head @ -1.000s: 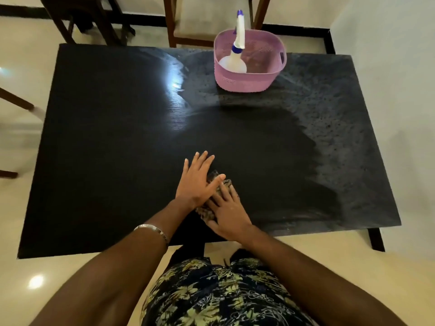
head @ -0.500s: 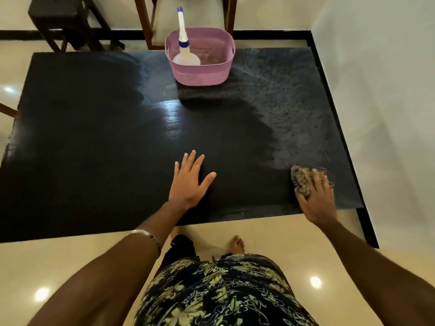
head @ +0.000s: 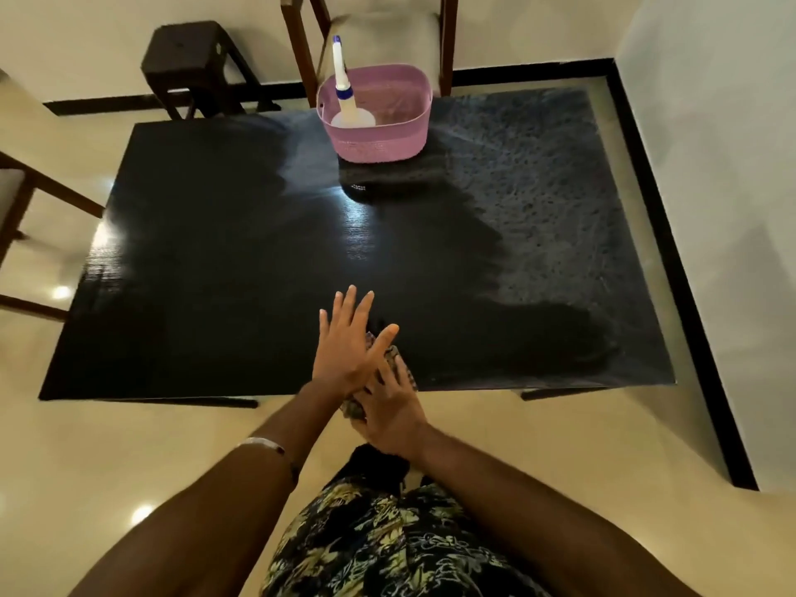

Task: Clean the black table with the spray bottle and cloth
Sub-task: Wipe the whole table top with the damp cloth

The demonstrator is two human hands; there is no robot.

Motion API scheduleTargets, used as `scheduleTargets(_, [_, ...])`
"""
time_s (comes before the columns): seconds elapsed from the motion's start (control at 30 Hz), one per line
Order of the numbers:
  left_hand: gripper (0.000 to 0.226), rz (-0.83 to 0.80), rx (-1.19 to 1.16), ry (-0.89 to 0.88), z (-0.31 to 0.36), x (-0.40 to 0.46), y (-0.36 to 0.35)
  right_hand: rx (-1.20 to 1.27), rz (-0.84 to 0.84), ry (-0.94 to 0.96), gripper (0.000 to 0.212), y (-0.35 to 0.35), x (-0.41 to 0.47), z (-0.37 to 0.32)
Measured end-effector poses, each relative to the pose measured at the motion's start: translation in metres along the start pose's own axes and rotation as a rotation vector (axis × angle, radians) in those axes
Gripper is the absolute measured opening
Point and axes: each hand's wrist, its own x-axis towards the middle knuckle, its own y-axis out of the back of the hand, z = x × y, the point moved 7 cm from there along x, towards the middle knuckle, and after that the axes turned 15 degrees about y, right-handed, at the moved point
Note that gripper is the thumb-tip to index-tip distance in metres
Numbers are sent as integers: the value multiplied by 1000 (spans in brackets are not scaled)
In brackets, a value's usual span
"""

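Now the right hand (head: pixel 390 407) is back at the near edge of the black rectangular tabletop (head: pixel 215 273), close in front of the person's body, pressing the crumpled patterned cloth (head: pixel 390 355) under its palm and fingers. Half a second ago that hand and cloth were out at the near right corner; the swipe has returned to the middle, where it also was a second ago. So this looks like a side-to-side wiping stroke along the front strip.

The left hand (head: pixel 344 342) lies flat on the tabletop with fingers straight and spread, holding nothing. Its thumb side overlaps the cloth and the right hand's fingers; whether it presses on the cloth I cannot tell.

A dark, even swath runs from the hands out toward the right corner, while the far right part of the tabletop carries a grey speckled film, likely spray not yet wiped. The left half reads dark and glossy.

The white spray bottle with blue collar (head: pixel 344 101) stands inside the pink plastic basket (head: pixel 379 140) at the far edge, well apart from both hands.

Judging by the film left, wiping is partly done; the far right area and the patch around the basket probably need passes next.
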Motion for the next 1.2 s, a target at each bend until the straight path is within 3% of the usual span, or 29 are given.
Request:
scheduleTargets(0.07, [91, -1, 12, -23, 6, 0, 0, -18, 33, 37, 71, 0, -8, 9])
scheduleTargets(0.17, [89, -8, 13, -50, 16, 5, 0, -34, 37, -54, 72, 4, -50, 50])
scheduleTargets(0.43, [86, -31, 10, -89, 46, 5, -14, 46, 175, -799, 78, 32, -288, 218])
scheduleTargets(0.6, [84, -54, -13, -121, 65, 0, -26, 80, 254, -1011, 74, 42, -281, 224])
scheduleTargets(0.67, [81, -52, -20, -144, 74, -4, -31, 80, 257, -951, 71, 37, -241, 197])
scheduleTargets(0.83, [83, -63, -46, -186, 96, -10, -40, 59, 93, -474, 69, 23, -123, 102])
scheduleTargets(0.9, [80, -68, -26, -200, 105, -11, -44, 87, 41, -367, 67, 19, -104, 84])
scheduleTargets(1.07, [81, -82, -21, -228, 121, -7, -48, 67, 17, -315, 68, 19, -120, 103])
scheduleTargets(1.2, [87, -69, -8, -249, 129, 4, -44, 22, 96, -540, 74, 29, -183, 159])
